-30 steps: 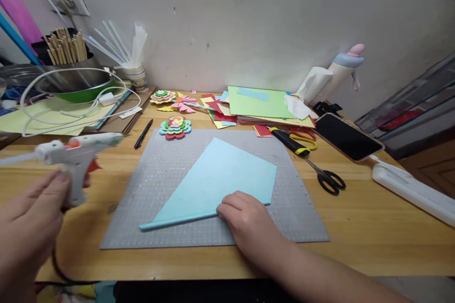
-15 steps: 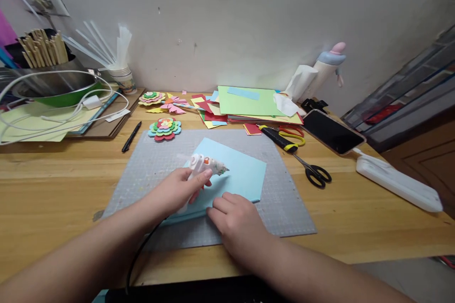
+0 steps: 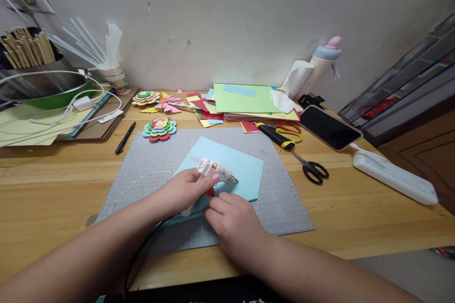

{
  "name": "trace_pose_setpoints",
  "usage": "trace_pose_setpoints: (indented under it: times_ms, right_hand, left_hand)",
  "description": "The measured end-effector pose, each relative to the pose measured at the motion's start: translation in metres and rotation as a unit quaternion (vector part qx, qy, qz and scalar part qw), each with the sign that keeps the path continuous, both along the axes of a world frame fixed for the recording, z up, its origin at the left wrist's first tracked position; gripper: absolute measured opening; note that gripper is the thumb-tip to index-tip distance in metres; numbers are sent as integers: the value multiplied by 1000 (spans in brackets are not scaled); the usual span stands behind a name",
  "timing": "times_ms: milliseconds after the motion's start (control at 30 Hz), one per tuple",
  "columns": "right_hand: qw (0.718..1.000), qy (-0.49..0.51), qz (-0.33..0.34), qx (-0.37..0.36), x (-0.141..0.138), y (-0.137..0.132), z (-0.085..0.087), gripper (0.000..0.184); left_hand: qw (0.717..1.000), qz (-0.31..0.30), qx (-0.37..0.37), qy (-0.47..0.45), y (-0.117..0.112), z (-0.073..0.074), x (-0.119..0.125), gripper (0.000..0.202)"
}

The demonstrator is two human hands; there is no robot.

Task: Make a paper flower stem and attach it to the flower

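Note:
My left hand (image 3: 192, 188) is closed around a white hot glue gun (image 3: 206, 166), its speckled nozzle pointing right and down, just over the light blue paper (image 3: 245, 165). A clear glue stick juts from the gun's back, and a black cord trails off beneath my left wrist. At the near edge of that folded or stacked paper rests my right hand (image 3: 234, 220), fingers curled in and pinching the edge; the fingertips are partly hidden. Under the paper lies a grey cutting mat (image 3: 284, 199). I cannot see whether the nozzle touches the paper.
A layered paper flower (image 3: 159, 129) sits at the mat's far left corner, a black pen (image 3: 125, 138) beside it. Coloured paper sheets (image 3: 245, 99) lie by the wall. Scissors (image 3: 313, 170), a cutter (image 3: 275, 136), a phone (image 3: 330, 127) and a white power strip (image 3: 394, 177) are on the right.
The glue gun in my left hand has moved a little right and toward me, its nozzle now nearer my right hand. My right hand stays at the paper's near edge. The view has shifted slightly.

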State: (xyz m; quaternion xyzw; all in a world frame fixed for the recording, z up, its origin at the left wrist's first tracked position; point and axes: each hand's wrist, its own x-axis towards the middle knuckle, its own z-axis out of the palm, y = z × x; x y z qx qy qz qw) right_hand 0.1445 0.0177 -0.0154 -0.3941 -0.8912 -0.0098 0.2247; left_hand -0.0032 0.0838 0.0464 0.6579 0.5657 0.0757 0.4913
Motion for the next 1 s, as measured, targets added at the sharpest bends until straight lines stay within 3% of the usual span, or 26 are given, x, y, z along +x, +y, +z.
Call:
trace_pose_setpoints:
  times_ms: [367, 600, 1000]
  right_hand:
    - [1000, 1, 0, 6, 0, 0, -2, 15]
    - [1000, 8, 3, 8, 0, 0, 0, 15]
    - [1000, 2, -1, -10, -1, -1, 3, 17]
  left_hand:
    - [999, -28, 22, 3, 1, -4, 0, 57]
    - [996, -39, 31, 70, 1, 0, -4, 60]
    - [995, -52, 38, 72, -7, 0, -29, 59]
